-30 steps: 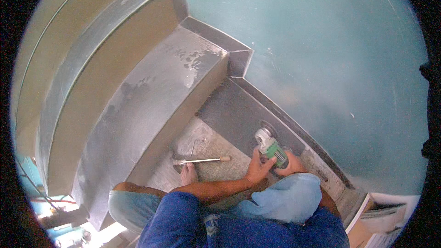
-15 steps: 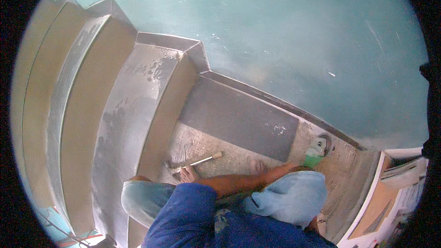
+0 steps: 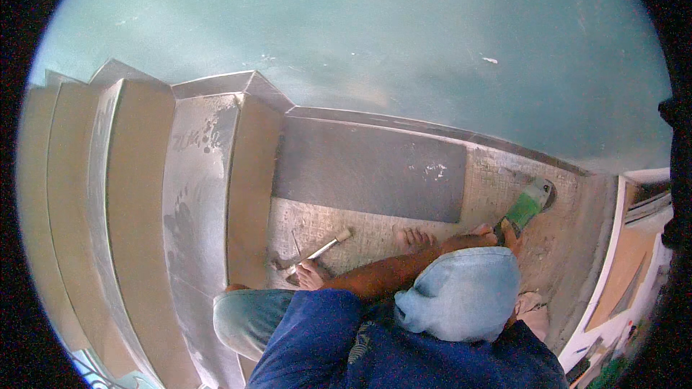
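Observation:
A green angle grinder [image 3: 525, 207] with a grey head is low over the rough floor, right of a dark grey slab [image 3: 367, 171]. My left hand [image 3: 481, 231] reaches across my body and is closed at the grinder's rear end. Around the body of the same tool, beside my right knee, my right hand [image 3: 511, 235] is wrapped, partly hidden by the knee. The disc's contact with the floor cannot be made out.
A hammer-like tool [image 3: 321, 251] with a pale handle lies by my bare foot [image 3: 311, 274]. My other foot [image 3: 416, 237] is by the slab's front edge. Steps [image 3: 198, 209] rise on the left, a teal wall [image 3: 360, 29] stands behind, and a white-edged box [image 3: 613, 245] is at right.
The view has turned, so the steps look more upright. The grinder has shifted right, farther from the slab, and more of its green body and my right hand shows.

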The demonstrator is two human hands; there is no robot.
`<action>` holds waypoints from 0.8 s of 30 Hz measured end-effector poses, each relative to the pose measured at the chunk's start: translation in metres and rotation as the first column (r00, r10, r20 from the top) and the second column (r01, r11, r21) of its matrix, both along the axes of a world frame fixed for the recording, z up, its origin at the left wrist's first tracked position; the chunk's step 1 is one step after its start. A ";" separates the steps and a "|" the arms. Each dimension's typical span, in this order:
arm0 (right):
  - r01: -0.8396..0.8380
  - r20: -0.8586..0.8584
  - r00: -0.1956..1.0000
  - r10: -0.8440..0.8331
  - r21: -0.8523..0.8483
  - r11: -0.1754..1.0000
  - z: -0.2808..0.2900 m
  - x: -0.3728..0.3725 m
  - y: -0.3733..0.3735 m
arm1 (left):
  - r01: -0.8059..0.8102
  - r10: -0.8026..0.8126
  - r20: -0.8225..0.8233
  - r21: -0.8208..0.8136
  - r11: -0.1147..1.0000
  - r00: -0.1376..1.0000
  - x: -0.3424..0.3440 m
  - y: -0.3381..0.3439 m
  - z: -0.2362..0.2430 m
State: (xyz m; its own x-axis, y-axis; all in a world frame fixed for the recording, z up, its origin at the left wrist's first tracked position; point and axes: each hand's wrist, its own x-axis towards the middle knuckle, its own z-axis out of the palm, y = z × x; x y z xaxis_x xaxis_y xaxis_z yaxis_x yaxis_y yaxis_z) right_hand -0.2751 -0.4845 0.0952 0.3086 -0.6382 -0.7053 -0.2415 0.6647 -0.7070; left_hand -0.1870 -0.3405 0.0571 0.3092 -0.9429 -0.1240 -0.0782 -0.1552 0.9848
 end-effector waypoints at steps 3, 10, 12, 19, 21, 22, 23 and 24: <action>0.082 0.008 0.997 -0.082 0.012 0.997 -0.006 -0.004 -0.005 | 0.000 -0.001 0.027 0.016 1.000 1.000 -0.005 -0.001 -0.003; -0.170 -0.078 0.985 0.153 -0.332 0.928 0.003 -0.008 -0.010 | -0.040 0.028 0.118 0.096 0.995 0.993 0.004 0.015 -0.004; -0.144 -0.177 0.980 0.086 -0.352 0.925 -0.003 -0.015 -0.022 | -0.060 0.037 0.153 0.152 0.986 0.988 0.015 0.024 -0.007; -0.298 -0.459 0.871 -0.173 -0.775 0.557 -0.033 -0.068 -0.077 | -0.124 0.056 0.265 0.247 0.961 0.962 0.043 0.029 -0.009; -0.380 -0.548 0.804 -0.233 -0.773 0.507 -0.031 -0.077 -0.085 | -0.133 0.058 0.287 0.249 0.959 0.956 0.049 0.031 -0.010; -0.381 -0.594 0.762 -0.259 -0.734 0.563 -0.028 -0.080 -0.088 | -0.141 0.062 0.297 0.253 0.957 0.953 0.052 0.033 -0.011; -0.377 -0.662 0.698 -0.273 -0.663 0.647 -0.025 -0.081 -0.090 | -0.148 0.068 0.302 0.251 0.956 0.951 0.054 0.035 -0.012; -0.363 -0.728 0.626 -0.279 -0.589 0.722 -0.021 -0.081 -0.090 | -0.158 0.075 0.313 0.251 0.955 0.947 0.056 0.036 -0.013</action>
